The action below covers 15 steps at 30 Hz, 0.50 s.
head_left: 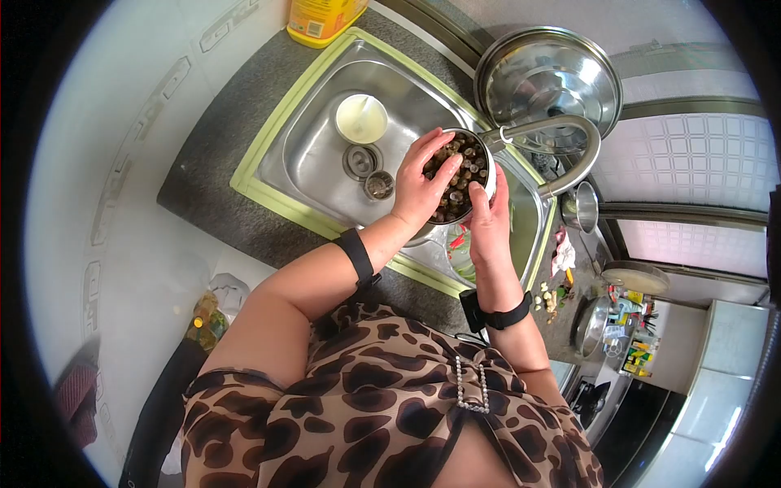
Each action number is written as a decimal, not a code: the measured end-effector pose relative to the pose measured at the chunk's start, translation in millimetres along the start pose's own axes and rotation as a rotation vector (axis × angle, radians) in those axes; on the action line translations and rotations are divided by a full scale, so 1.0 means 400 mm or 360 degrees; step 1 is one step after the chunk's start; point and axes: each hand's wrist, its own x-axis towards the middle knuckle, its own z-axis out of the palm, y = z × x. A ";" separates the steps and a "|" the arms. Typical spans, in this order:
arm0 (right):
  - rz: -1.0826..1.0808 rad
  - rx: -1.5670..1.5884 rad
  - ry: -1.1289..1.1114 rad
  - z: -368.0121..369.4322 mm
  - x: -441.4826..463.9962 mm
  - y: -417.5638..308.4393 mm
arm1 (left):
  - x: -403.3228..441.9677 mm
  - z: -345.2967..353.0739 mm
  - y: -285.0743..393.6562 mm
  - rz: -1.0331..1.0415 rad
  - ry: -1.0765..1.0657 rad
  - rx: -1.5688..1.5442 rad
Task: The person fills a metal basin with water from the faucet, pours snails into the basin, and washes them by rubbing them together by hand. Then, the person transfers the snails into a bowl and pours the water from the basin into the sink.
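Note:
A metal bowl [490, 175] filled with dark, round snails [465, 168] is held up over the sink, close under the faucet's mouth. My left hand [421, 180] grips its left side, the thumb lying across the snails and the fingers along the rim. On the other side, my right hand [491, 221] holds the bowl with the thumb at the near rim; its other fingers are partly hidden behind the bowl. The curved faucet [569, 122] reaches in from the right. Whether water is running I cannot tell.
In the steel sink [305, 134] stand a pale bowl [361, 119] with a white utensil and a drain strainer [379, 185]. Red and green pieces [460, 244] show in the right basin. A large steel lid or basin [545, 81] leans behind. Garlic pieces [551, 302] lie on the counter.

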 end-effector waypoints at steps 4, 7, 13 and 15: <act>-0.0003 0.0029 -0.0017 -0.001 0.005 0.004 | -0.001 0.002 -0.008 -0.0016 -0.0006 0.0013; -0.0018 0.0047 -0.0033 -0.004 0.010 0.009 | -0.004 0.005 -0.013 -0.0026 -0.0001 0.0036; -0.0053 -0.0073 -0.0027 -0.005 0.011 0.008 | -0.011 0.011 -0.025 -0.0038 0.0042 0.0012; -0.0037 -0.0043 -0.0013 -0.004 0.011 0.008 | -0.013 0.013 -0.030 -0.0044 0.0051 -0.0020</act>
